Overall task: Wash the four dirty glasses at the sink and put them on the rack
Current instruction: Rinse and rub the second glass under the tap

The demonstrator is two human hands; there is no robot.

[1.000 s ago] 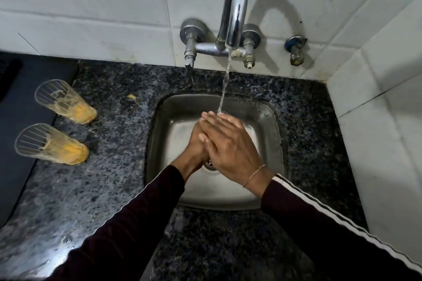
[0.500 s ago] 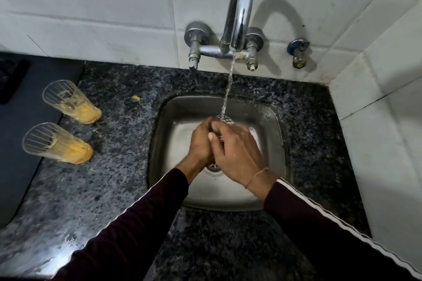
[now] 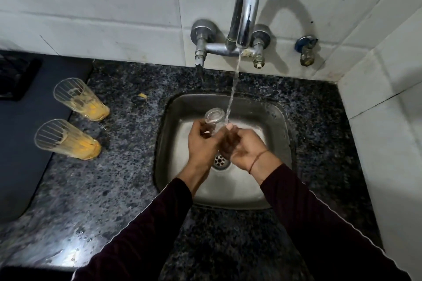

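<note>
Over the steel sink (image 3: 277, 121) I hold a clear glass (image 3: 214, 118), its mouth tilted up and toward the tap. My left hand (image 3: 201, 143) grips its left side. My right hand (image 3: 243, 148) curls round its lower part from the right. Water runs from the chrome tap (image 3: 245, 7) and falls just past the glass rim onto my right fingers. Two dirty glasses with orange residue stand on the granite counter at left, one farther back (image 3: 80, 99) and one nearer (image 3: 66, 139).
The dark speckled counter (image 3: 102, 201) surrounds the sink. A dark mat (image 3: 20, 143) lies along the left edge. White tiled walls close the back and right. A small valve (image 3: 306, 50) sticks out of the wall right of the tap. The drain (image 3: 219, 161) is below my hands.
My hands have parted and dropped a little. The glass, hidden between my palms before, now shows its open mouth under the stream.
</note>
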